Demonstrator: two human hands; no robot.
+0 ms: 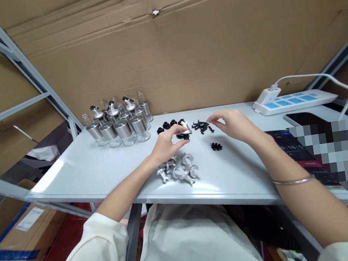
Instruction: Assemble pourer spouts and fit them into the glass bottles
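Between the thumb and fingers of my left hand (167, 143) is a silver pourer spout (186, 130) with a black ribbed stopper at its lower end. My right hand (234, 125) is beside a loose heap of small black flip caps (200, 126), its thumb and forefinger brought together. Anything in that pinch is too small to make out. Several black stoppers (167, 125) lie behind my left hand, partly covered by it. Nearer to me is a pile of silver spouts (183, 171). A small cluster of black pieces (216, 146) sits to its right.
Several glass bottles with steel sleeves (124, 129) stand at the back left, some topped with spouts. A white power strip (299, 100) with a plugged-in charger and cable, a phone (298, 120) and a dark screen (284, 141) occupy the right side. Cardboard (183, 60) walls the back.
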